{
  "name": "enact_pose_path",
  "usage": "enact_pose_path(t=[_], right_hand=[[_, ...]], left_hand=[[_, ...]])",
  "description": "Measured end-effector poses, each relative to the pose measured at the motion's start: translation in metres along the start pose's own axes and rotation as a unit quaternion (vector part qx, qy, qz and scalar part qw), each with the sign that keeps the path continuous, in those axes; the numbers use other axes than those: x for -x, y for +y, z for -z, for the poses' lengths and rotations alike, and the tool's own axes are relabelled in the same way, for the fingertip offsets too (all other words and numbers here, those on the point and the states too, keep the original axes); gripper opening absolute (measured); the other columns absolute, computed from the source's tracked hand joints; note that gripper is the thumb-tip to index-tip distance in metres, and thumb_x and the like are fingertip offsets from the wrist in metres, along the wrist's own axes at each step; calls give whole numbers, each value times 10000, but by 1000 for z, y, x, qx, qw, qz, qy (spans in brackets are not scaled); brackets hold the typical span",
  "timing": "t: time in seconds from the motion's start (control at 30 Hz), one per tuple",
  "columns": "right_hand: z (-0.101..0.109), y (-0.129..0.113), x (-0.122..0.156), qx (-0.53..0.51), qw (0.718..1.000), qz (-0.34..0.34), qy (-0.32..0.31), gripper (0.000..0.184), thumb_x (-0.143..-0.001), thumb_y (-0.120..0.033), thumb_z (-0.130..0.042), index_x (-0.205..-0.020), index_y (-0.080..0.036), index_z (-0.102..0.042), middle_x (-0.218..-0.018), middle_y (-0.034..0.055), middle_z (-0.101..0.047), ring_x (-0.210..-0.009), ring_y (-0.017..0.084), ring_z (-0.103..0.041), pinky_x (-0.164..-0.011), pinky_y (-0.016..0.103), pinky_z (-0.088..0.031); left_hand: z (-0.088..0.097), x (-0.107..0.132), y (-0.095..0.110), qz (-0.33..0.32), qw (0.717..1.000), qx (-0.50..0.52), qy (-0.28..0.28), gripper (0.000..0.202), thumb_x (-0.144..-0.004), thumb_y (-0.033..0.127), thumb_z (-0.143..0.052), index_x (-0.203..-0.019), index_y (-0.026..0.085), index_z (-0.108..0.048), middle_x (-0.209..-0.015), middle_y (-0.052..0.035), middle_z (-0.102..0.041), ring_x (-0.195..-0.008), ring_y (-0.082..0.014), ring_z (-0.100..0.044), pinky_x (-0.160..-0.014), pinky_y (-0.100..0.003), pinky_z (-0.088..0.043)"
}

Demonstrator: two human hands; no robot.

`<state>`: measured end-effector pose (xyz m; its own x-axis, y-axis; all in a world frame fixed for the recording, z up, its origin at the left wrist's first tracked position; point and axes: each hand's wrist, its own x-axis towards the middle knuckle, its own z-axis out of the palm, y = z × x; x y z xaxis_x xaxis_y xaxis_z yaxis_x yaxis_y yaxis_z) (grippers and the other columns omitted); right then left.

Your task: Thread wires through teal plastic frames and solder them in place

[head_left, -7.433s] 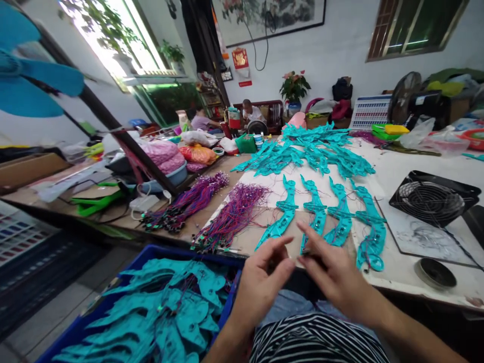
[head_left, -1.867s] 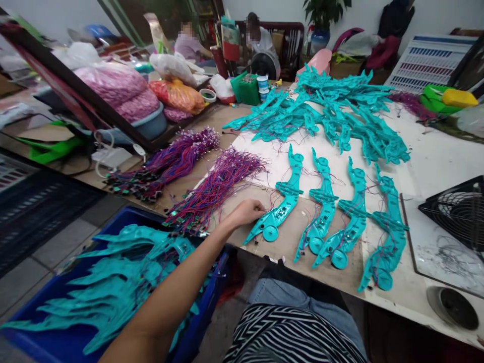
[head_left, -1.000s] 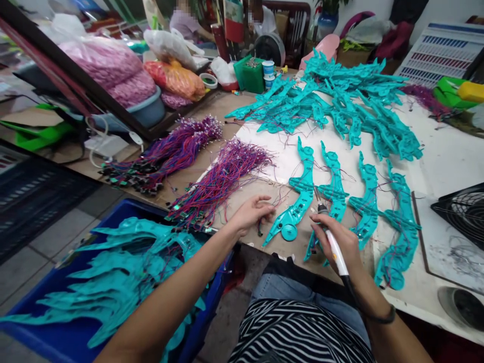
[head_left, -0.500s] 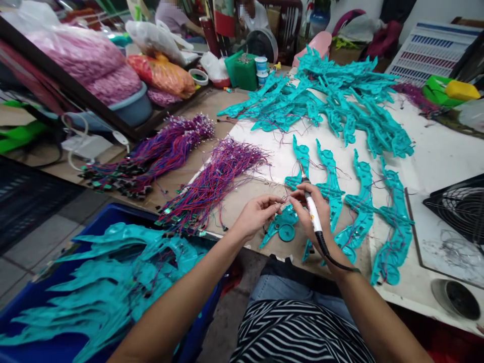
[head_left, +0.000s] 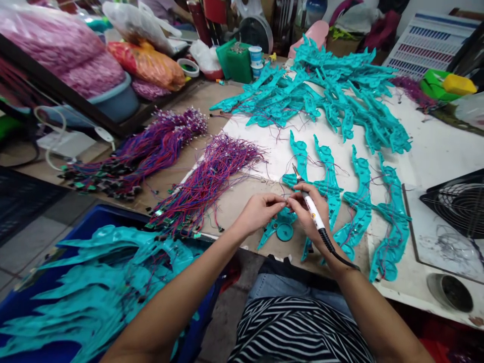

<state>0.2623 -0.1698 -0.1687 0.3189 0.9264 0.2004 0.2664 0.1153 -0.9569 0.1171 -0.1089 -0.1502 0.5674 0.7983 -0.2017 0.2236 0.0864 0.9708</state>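
Over the near edge of the table, my left hand (head_left: 260,214) pinches thin wires (head_left: 285,194) between thumb and fingertips. My right hand (head_left: 304,220) grips a soldering iron (head_left: 313,210) with a white handle, its metal tip pointing up and away. The right thumb and fingertip also pinch at the wires, touching the left fingertips; the wire ends are too small to make out. Just below the hands lies a teal plastic part (head_left: 284,232) with a round disc, partly hidden. Several similar teal parts (head_left: 362,184) with wires stand in a row to the right.
Bundles of red and blue wires (head_left: 212,176) lie left of my hands. A blue bin (head_left: 91,218) of teal parts stands at lower left. More teal parts (head_left: 340,85) are heaped at the back. A black fan (head_left: 459,201) and a round cup (head_left: 449,292) are at right.
My hands have come together, fingertips now touching at the wires. The soldering iron has shifted slightly left with my right hand. The view has tilted down a little.
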Motion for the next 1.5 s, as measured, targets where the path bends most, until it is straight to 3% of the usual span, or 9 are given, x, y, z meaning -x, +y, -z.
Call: enact_pose_path(t=[0.23,0.4,0.6,0.77,0.9,0.97,1.1,1.3,1.5], right_hand=[[3,-4,0,6,1000,5,-3,263,-799,-286,-645,-1048,-223,-591,-801,-15,-680,-703,141,-659,-701,281,-533],[6,2,1,1,1000,3,12,266,-814,-278,-635,-1072,-236,-582,-794,-22,-676,-694,141,-663,-678,277,-529],[9,10,3,43,998,33,14,248,-824,-240,-611,-1071,-229,-594,-833,-3,-685,-720,141,-660,-680,273,-516],[12,11,7,68,996,30,39,240,-839,-239,-607,-1078,-238,-596,-790,-20,-678,-694,138,-654,-682,275,-516],[11,11,10,58,997,30,28,238,-832,-237,-610,-1069,-233,-594,-786,-21,-680,-652,131,-651,-642,266,-519],[9,10,11,51,997,43,23,239,-828,-233,-613,-1066,-230,-594,-801,-17,-687,-671,131,-658,-649,263,-526],[8,6,12,49,996,67,27,231,-834,-239,-620,-1063,-238,-593,-801,-19,-691,-721,134,-669,-683,262,-536],[12,4,13,53,996,54,51,234,-822,-244,-638,-1052,-242,-591,-791,-24,-678,-697,134,-656,-663,263,-532],[14,4,15,40,997,42,52,233,-836,-251,-623,-1065,-238,-584,-794,-20,-675,-687,131,-658,-671,266,-532]], left_hand=[[0,-4,8,-62,982,-180,8,194,-756,152,-563,-810,144,-749,-710,-17,-689,-652,-125,-572,-621,-222,-422],[1,-8,6,5,996,-81,-43,171,-766,224,-588,-796,115,-716,-677,-12,-662,-615,-110,-533,-582,-217,-399],[3,-8,2,31,996,-84,-27,224,-766,329,-616,-772,120,-698,-629,5,-618,-564,-100,-502,-530,-211,-387],[18,-3,-8,-13,975,-209,71,323,-795,364,-614,-981,123,-722,-929,-98,-711,-838,-206,-646,-764,-333,-528],[20,8,-1,-168,930,-269,186,299,-813,314,-618,-1057,159,-695,-1143,-123,-665,-1115,-250,-591,-966,-413,-491],[14,8,6,-186,950,-230,102,304,-821,264,-609,-1103,170,-674,-1120,-94,-691,-1075,-214,-613,-962,-380,-495],[0,-2,15,-33,989,-124,-72,160,-788,177,-595,-894,120,-699,-765,-35,-707,-697,-131,-631,-660,-242,-512],[-4,-6,20,57,994,-62,-65,125,-771,217,-616,-709,125,-674,-510,38,-545,-457,-71,-464,-448,-178,-361],[-6,-2,17,36,997,-47,-53,198,-766,291,-626,-751,117,-719,-605,-2,-624,-534,-85,-490,-511,-197,-379]])
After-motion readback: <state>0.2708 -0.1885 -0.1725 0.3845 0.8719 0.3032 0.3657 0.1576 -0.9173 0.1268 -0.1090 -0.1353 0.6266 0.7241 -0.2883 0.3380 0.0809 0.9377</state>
